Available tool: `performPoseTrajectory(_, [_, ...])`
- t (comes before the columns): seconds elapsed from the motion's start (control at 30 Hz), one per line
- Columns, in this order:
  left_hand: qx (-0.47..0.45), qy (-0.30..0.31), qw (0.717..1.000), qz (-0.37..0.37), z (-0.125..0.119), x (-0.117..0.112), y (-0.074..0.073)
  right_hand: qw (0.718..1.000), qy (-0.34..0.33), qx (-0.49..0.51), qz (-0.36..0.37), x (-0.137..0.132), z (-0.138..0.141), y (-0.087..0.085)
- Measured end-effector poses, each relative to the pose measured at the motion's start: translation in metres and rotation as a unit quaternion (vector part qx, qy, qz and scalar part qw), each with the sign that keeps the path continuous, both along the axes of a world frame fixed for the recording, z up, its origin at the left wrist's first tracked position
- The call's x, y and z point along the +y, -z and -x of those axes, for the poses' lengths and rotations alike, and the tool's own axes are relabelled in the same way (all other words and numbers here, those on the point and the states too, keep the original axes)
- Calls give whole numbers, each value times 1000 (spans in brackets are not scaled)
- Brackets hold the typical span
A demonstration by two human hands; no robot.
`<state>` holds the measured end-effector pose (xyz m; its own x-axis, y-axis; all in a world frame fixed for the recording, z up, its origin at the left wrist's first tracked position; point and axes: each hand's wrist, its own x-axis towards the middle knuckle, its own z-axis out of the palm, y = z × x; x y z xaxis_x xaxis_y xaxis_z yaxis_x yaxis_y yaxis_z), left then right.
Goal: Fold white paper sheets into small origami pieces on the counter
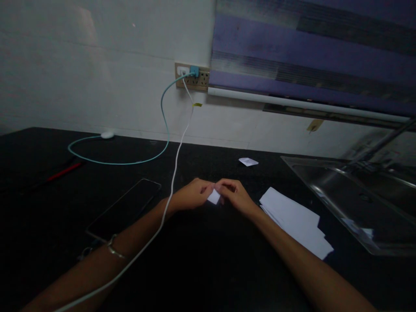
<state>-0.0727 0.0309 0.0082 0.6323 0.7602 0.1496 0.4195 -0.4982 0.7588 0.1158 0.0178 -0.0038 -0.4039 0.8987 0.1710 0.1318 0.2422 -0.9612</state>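
Observation:
A small folded piece of white paper (214, 197) is between my two hands, low over the dark countertop. My left hand (194, 193) pinches its left side between thumb and fingers. My right hand (234, 195) grips the upper right of the same piece, fingers bent and closed. The hands nearly touch at the paper's top, and part of the paper is hidden under the fingers. Right of my right forearm lies a loose stack of white paper sheets (294, 221). Farther back rests another small folded paper (248, 161).
A phone (125, 208) lies by my left forearm, with a red pen-like object (64, 171) beyond it. A white cable (176, 169) runs from the wall socket (203, 78) across my left arm. A teal cable (130, 163) curves over the counter. The metal sink (328, 197) is at right.

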Motion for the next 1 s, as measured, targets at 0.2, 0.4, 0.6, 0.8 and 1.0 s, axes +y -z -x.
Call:
performPoseTrajectory(0.2, [-18,13,999,29,1,-2,-2,998,57,-1,-7,4,-2,2])
performPoseTrajectory(0.4, [-35,-14,999,12,5,0,-2,998,50,-27,-40,2,-2,-4])
performPoseTrajectory(0.6, [-80,-12,997,11,8,1,-3,994,57,-49,-80,-1,-3,-9])
performPoseTrajectory(0.8, [-154,-143,976,-47,4,-2,-15,976,196,57,-70,5,-5,-7])
performPoseTrajectory(1.0, [-242,-211,947,25,-2,-5,-21,984,135,106,-49,6,-3,-4])
